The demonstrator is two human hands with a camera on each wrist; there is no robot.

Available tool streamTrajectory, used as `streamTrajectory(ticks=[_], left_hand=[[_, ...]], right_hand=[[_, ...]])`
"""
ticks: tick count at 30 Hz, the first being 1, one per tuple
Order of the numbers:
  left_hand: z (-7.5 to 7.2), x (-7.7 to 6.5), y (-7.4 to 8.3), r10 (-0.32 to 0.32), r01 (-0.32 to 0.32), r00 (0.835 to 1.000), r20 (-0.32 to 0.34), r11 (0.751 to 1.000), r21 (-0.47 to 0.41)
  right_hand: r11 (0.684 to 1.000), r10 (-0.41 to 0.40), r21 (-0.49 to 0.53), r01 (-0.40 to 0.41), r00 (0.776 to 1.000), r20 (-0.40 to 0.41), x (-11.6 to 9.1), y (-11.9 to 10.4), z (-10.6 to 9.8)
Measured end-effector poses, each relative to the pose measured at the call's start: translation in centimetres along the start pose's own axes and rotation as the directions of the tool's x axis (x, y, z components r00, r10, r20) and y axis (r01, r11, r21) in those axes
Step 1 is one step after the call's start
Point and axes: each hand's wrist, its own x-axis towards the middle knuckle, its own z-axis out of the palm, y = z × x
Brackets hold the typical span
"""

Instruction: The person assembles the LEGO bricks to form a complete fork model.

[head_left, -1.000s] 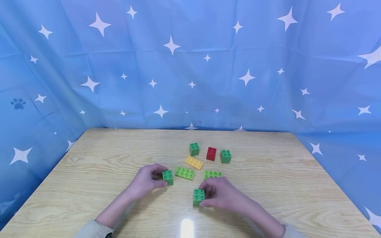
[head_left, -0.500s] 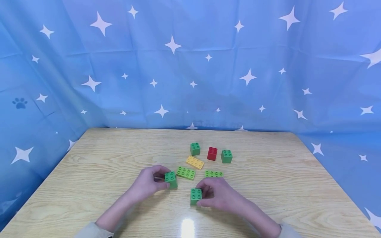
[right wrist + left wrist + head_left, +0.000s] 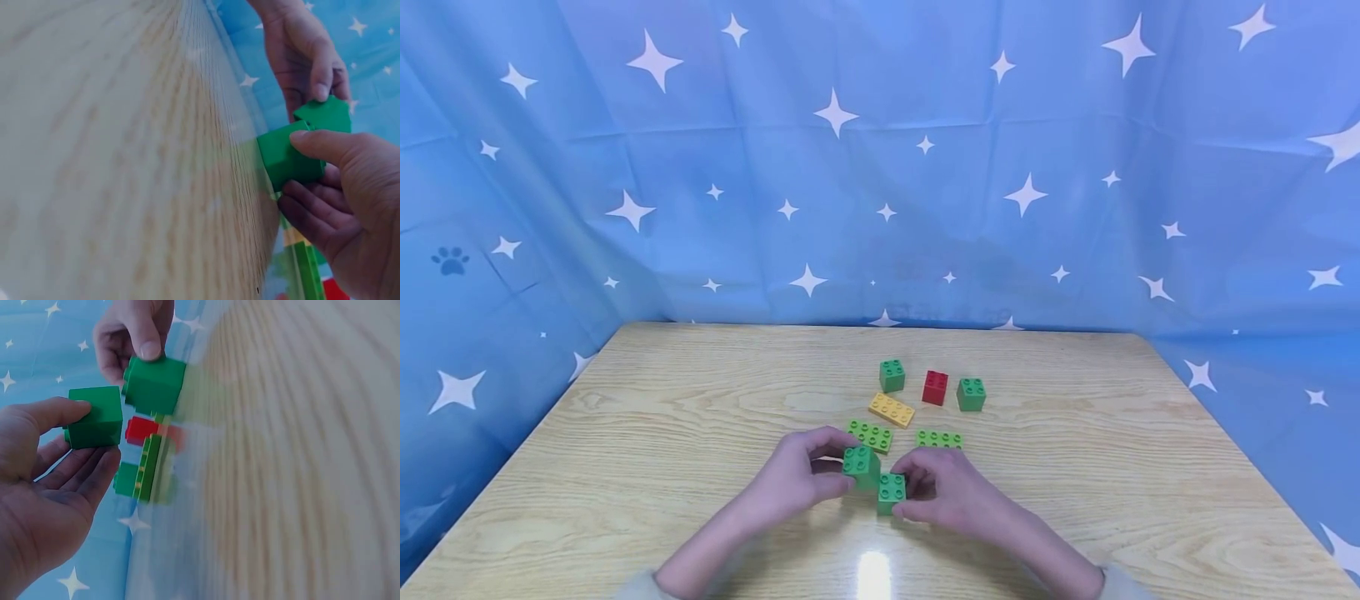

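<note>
First green four-stud brick [image 3: 862,468]: raised off the wooden table [image 3: 1075,433], slightly tilted, studs up; pinched between thumb and fingers of the left hand [image 3: 801,475].

Second green four-stud brick [image 3: 891,497]: just beside it, upright, at or barely above the tabletop; pinched in the right hand [image 3: 947,492]. Contact between the two: cannot be told.

Step in hand, as judged: bringing both held bricks together. Next move, as judged: calls for levelling the first brick while the right hand steadies the second.

Beyond: left lime plate [image 3: 870,437]; right lime plate [image 3: 939,439], partly hidden by the right hand; yellow plate [image 3: 891,410]; red brick [image 3: 935,388], between third green brick [image 3: 892,377] and fourth green brick [image 3: 972,396].

Containers: none seen; loose pieces lie directly on the table.

Backdrop: blue star-printed cloth [image 3: 880,175].
</note>
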Motion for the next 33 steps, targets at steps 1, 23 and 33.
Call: streamTrajectory(ticks=[1,23,33], left_hand=[[0.2,0.0,0.1,0.000,0.000,1.000,0.008,1.000,-0.008],[2.1,0.5,0.4,-0.009,0.010,1.000,0.012,0.998,-0.066],[2.3,0.7,0.3,-0.009,0.008,1.000,-0.006,0.997,-0.079]], right_hand=[[1.000,-0.004,0.001,0.004,1.000,-0.003,0.0,0.0,0.0],[0.992,0.037,0.121,-0.029,0.997,-0.063,0.0,0.2,0.9],[0.982,0.061,0.186,-0.046,0.995,-0.076,-0.3,0.5,1.0]])
